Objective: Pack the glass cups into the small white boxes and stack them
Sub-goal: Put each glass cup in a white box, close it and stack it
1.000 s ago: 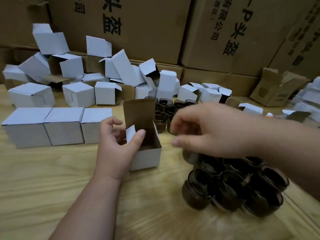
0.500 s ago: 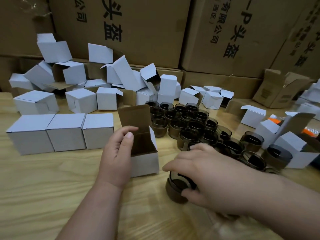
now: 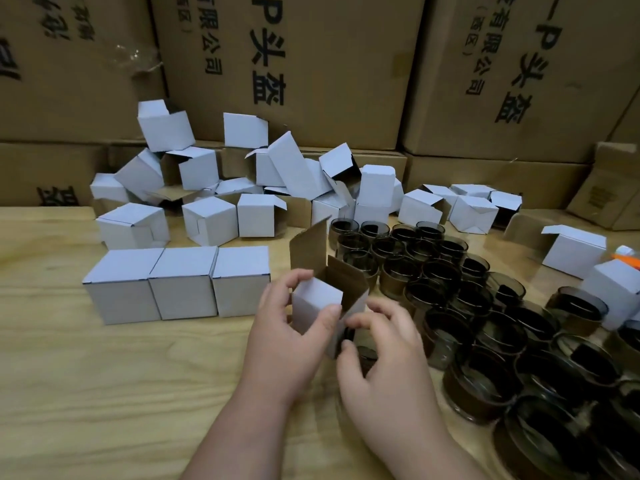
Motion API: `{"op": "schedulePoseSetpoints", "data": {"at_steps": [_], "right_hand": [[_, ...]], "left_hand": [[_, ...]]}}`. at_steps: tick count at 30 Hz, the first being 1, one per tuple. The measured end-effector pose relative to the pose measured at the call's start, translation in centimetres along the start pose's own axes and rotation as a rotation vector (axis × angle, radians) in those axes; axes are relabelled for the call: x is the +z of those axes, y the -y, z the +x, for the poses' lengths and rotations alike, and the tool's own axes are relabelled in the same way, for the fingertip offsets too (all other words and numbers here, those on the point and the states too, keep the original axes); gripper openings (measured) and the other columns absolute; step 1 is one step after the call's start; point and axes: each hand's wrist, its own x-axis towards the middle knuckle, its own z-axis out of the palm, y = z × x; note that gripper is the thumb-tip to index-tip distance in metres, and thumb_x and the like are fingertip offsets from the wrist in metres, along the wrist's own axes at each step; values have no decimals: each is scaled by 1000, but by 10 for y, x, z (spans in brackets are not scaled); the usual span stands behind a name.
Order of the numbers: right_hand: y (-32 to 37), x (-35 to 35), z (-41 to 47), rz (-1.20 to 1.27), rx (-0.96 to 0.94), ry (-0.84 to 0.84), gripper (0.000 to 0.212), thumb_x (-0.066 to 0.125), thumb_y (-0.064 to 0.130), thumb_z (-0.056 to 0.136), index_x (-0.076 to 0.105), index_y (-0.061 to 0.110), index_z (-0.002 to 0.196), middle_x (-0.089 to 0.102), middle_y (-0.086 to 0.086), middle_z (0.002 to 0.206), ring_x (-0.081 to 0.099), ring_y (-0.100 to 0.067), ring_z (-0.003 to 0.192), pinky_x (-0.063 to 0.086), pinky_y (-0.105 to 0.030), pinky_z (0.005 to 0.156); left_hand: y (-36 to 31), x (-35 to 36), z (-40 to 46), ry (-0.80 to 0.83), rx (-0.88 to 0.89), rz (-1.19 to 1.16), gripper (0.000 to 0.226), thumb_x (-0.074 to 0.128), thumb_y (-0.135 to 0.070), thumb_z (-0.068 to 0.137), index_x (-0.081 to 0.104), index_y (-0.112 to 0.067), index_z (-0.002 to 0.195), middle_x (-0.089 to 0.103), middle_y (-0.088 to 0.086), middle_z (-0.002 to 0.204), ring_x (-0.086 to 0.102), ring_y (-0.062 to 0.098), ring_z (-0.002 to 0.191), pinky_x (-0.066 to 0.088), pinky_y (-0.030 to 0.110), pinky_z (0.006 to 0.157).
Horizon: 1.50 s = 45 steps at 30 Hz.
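The left hand [image 3: 287, 336], which steadied the box [image 3: 317, 306] upright, now grips it tilted; the right hand [image 3: 384, 355] has brought a cup [image 3: 363, 355] to its mouth, gripped, ready for insertion.

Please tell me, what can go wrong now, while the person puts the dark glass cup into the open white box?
1. The left hand holds the open box tilted off the table; the glass cup in the right hand may catch on the raised flap.
2. The crowded cups stand right beside the right forearm, which could knock them together.
3. If either grip slips, the cup may drop onto the wooden table.
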Motion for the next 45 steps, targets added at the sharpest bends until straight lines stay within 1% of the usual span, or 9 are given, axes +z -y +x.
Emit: {"op": "schedulePoseSetpoints", "data": {"at_steps": [4, 7, 10, 14, 22, 28, 34, 41, 45], "right_hand": [[-8, 2, -6, 43, 128, 101, 46, 69, 37, 82, 45, 49, 119, 32, 26, 135, 40, -3, 132, 38, -26, 108], [-11, -3, -7, 53, 194, 150, 59, 73, 41, 77, 39, 56, 122, 40, 35, 118, 50, 5, 110, 41, -11, 87], [-8, -9, -6, 244, 234, -1, 56, 76, 54, 64, 47, 57, 112, 57, 30, 110, 57, 10, 101, 43, -8, 76], [4, -17, -1, 524, 174, -232, 57, 68, 66, 60, 51, 57, 114, 64, 32, 108, 66, 9, 94, 52, -8, 64], [20, -11, 16, 687, 40, -216, 75, 82, 51, 61, 50, 56, 129, 66, 21, 124, 68, -3, 110, 53, -12, 84], [20, -6, 30, 649, 28, -193, 64, 75, 60, 67, 49, 57, 126, 62, 29, 124, 64, 1, 112, 53, -14, 84], [9, -2, 22, 593, 35, -323, 45, 70, 57, 76, 54, 50, 118, 62, 31, 116, 64, -1, 109, 49, -11, 86], [-1, 4, 22, 544, 77, -366, 43, 63, 65, 80, 55, 46, 117, 63, 19, 119, 62, -4, 112, 46, -12, 90], [-2, 6, 24, 549, 90, -349, 49, 65, 66, 77, 52, 48, 120, 60, 27, 120, 61, -1, 114, 46, -11, 88]], "left_hand": [[-2, -1, 0, 46, 75, 63, 40, 58, -50, 88, 56, -61, 126, 48, -37, 129, 45, -14, 125, 42, 16, 98], [-5, -1, -2, 124, 28, 58, 41, 46, -59, 91, 47, -69, 131, 40, -28, 145, 34, -18, 134, 33, 13, 105], [-7, -1, -3, 140, 20, 72, 43, 45, -63, 88, 45, -69, 130, 41, -35, 139, 38, -20, 128, 34, 9, 98], [-7, 1, -4, 118, -5, 63, 53, 63, -62, 74, 48, -62, 126, 54, -32, 120, 57, -2, 109, 48, 22, 90], [-2, 3, -3, 174, -26, -20, 73, 81, -46, 61, 48, -53, 126, 72, -6, 111, 70, 24, 97, 60, 45, 86], [-2, 3, -3, 192, 6, -102, 68, 83, -43, 67, 44, -41, 123, 72, -3, 99, 68, 24, 91, 59, 51, 85], [1, 0, -1, 193, -5, -267, 36, 69, -37, 73, 44, -37, 99, 66, -12, 87, 59, 13, 81, 51, 43, 78], [1, -2, -1, 170, -46, -353, 32, 60, -31, 67, 43, -30, 94, 58, -8, 84, 51, 15, 74, 42, 38, 69], [-2, -1, 0, 161, -46, -371, 28, 53, -11, 74, 47, -31, 93, 60, -4, 89, 51, 18, 76, 44, 33, 69]]}}
